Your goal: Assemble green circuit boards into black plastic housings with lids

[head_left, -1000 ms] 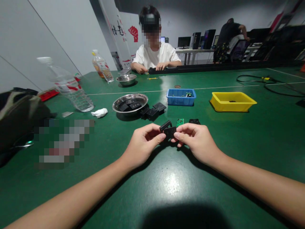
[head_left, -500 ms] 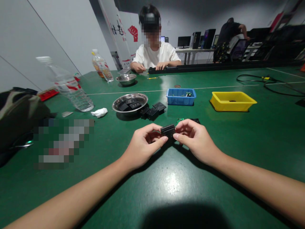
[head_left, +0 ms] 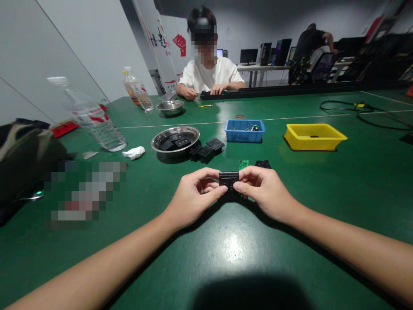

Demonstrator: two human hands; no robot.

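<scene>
Between my two hands a small black plastic casing (head_left: 229, 177) is held up just above the green table (head_left: 206, 267). My left hand (head_left: 196, 196) pinches its left side, thumb on the near face and fingers behind. On the right side, my right hand (head_left: 266, 189) grips it the same way with thumb and fingers. Just beyond my right hand lie a green circuit board (head_left: 243, 164) and another black plastic part (head_left: 263, 164), both partly hidden by it. The casing's far face cannot be seen.
Ahead are a steel bowl (head_left: 158, 144) of black parts, loose black casings (head_left: 206, 153), a blue bin (head_left: 244, 137) with small boards and a yellow bin (head_left: 312, 144). Bottles (head_left: 97, 125) and crumpled tissue (head_left: 134, 152) stand left. Across the table a person (head_left: 211, 73) handles a long black rail (head_left: 290, 92).
The black casing has been turned slightly, so its top edge now lies level and its near face shows squarely. Both hands stay on it, almost in place.
</scene>
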